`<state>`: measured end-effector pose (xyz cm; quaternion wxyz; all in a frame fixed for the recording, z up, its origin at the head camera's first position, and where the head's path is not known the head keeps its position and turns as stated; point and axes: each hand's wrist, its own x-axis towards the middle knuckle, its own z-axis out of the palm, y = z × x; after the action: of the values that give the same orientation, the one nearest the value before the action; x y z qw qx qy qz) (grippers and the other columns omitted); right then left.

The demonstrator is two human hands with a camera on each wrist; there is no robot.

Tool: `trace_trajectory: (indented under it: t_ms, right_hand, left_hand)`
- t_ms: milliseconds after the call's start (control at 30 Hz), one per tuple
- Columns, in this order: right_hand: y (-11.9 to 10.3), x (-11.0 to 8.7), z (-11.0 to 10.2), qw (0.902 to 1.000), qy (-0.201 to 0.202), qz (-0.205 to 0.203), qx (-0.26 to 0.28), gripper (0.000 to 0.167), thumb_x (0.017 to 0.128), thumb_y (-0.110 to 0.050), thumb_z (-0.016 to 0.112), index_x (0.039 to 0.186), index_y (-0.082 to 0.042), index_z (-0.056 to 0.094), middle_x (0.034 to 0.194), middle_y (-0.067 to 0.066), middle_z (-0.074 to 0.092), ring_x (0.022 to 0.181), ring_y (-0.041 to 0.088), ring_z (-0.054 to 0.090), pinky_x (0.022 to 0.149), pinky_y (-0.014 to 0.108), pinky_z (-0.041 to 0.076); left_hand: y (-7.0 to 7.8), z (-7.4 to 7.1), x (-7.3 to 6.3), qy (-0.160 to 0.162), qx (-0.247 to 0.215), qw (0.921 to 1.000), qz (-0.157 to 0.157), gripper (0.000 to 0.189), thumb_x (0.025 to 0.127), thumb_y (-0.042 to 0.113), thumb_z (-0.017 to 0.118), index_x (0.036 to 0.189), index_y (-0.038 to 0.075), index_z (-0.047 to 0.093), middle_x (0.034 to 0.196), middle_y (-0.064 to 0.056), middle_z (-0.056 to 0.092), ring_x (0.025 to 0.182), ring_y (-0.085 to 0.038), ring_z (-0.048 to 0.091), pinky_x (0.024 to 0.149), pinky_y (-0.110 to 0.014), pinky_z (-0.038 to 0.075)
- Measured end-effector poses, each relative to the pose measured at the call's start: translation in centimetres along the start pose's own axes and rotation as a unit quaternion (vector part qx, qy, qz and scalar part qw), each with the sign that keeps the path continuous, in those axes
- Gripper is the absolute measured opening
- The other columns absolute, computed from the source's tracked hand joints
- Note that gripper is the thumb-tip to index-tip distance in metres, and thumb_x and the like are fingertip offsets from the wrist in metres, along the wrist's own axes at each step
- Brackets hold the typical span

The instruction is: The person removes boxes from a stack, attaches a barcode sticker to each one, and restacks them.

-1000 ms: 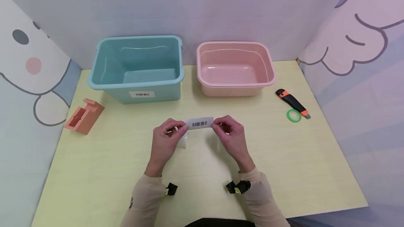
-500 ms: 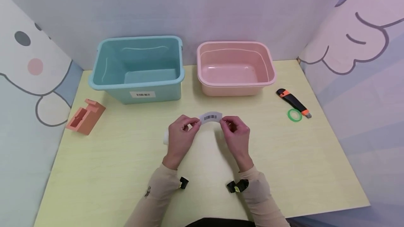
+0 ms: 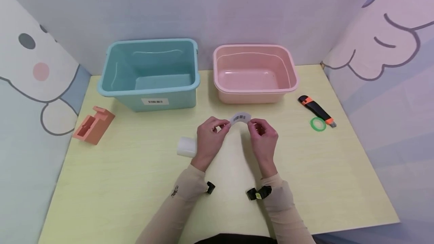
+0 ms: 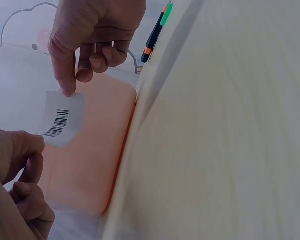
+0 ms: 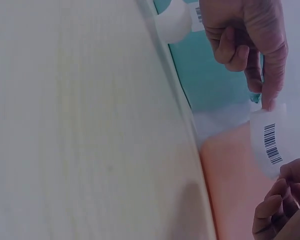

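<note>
A white barcode label (image 3: pixel 240 117) is stretched between both hands above the table, bowed upward in the middle. The left hand (image 3: pixel 211 138) pinches its left end between thumb and forefinger. At the other end, the right hand (image 3: pixel 263 138) does the same. In the left wrist view the label (image 4: pixel 62 120) shows its printed barcode, with the pink basin behind it. The pink basin (image 3: pixel 255 97) stands just beyond the hands. A similar barcode label (image 3: pixel 155 101) is stuck on the front of the teal bin (image 3: pixel 129 102). Beside the left wrist lies a white roll (image 3: pixel 186 147).
An orange-pink tape dispenser-like holder (image 3: pixel 95 126) stands at the table's left. On the right lie a black and orange utility knife (image 3: pixel 317 109) and a green ring, apparently a tape roll (image 3: pixel 318 118). Printed wall sheets enclose the table on three sides.
Both hands have moved rightward and slightly away with the label, the left hand more. The label has gone from nearly flat to bowed. The white roll has come more into view.
</note>
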<state>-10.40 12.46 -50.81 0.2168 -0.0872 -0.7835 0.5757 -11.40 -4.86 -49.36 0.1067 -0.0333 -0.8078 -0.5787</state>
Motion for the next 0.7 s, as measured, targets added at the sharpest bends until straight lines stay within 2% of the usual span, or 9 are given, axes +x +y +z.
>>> trace_trajectory:
  t_ms: [167, 367, 433, 567, 700]
  right_hand:
    - [0.4, 0.6, -0.2, 0.9992, 0.017, 0.030, 0.019, 0.005, 0.095, -0.007, 0.077, 0.096, -0.003, 0.080, 0.071, 0.018, 0.066, 0.048, 0.006, 0.052, 0.047, 0.017, 0.039]
    - [0.7, 1.6, -0.2, 0.9970, 0.030, 0.070, 0.017, 0.012, 0.097, -0.002, 0.071, 0.101, 0.008, 0.076, 0.073, 0.032, 0.062, 0.045, 0.001, 0.047, 0.044, 0.016, 0.033]
    - [0.8, 2.0, -0.2, 0.9966, 0.037, 0.072, 0.014, 0.013, 0.097, -0.002, 0.071, 0.101, 0.009, 0.076, 0.071, 0.029, 0.061, 0.043, 0.001, 0.047, 0.044, 0.016, 0.033]
    - [1.3, 3.0, -0.3, 0.9962, 0.051, 0.071, 0.008, 0.012, 0.097, -0.009, 0.074, 0.100, 0.002, 0.079, 0.065, 0.013, 0.062, 0.041, 0.002, 0.048, 0.043, 0.017, 0.034]
    - [1.7, 3.9, -0.4, 0.9963, 0.047, 0.071, 0.010, 0.014, 0.097, -0.016, 0.076, 0.099, -0.003, 0.080, 0.063, 0.000, 0.062, 0.042, 0.005, 0.051, 0.044, 0.018, 0.039]
  left_hand:
    - [0.2, 1.3, 0.9, 0.000, 0.005, 1.0000, 0.002, 0.006, 0.092, 0.014, 0.083, 0.095, 0.009, 0.085, 0.083, 0.001, 0.070, 0.069, -0.012, 0.056, 0.061, -0.023, 0.041]
    - [0.4, 2.7, 2.2, 0.000, 0.011, 0.9999, -0.002, 0.006, 0.092, 0.014, 0.082, 0.094, 0.009, 0.085, 0.084, 0.002, 0.072, 0.068, -0.013, 0.058, 0.060, -0.024, 0.043]
    - [0.4, 3.0, 2.7, 0.002, 0.016, 0.9999, -0.003, 0.007, 0.093, 0.015, 0.081, 0.094, 0.010, 0.085, 0.084, 0.002, 0.073, 0.069, -0.012, 0.059, 0.061, -0.025, 0.044]
    - [0.3, 3.8, 3.3, 0.002, 0.028, 0.9995, -0.013, 0.008, 0.093, 0.017, 0.080, 0.094, 0.011, 0.085, 0.084, 0.003, 0.074, 0.070, -0.010, 0.059, 0.063, -0.024, 0.045]
    - [0.2, 4.5, 3.9, 0.003, 0.034, 0.9992, -0.023, 0.008, 0.092, 0.019, 0.081, 0.094, 0.013, 0.086, 0.085, 0.005, 0.074, 0.068, -0.009, 0.058, 0.062, -0.024, 0.044]
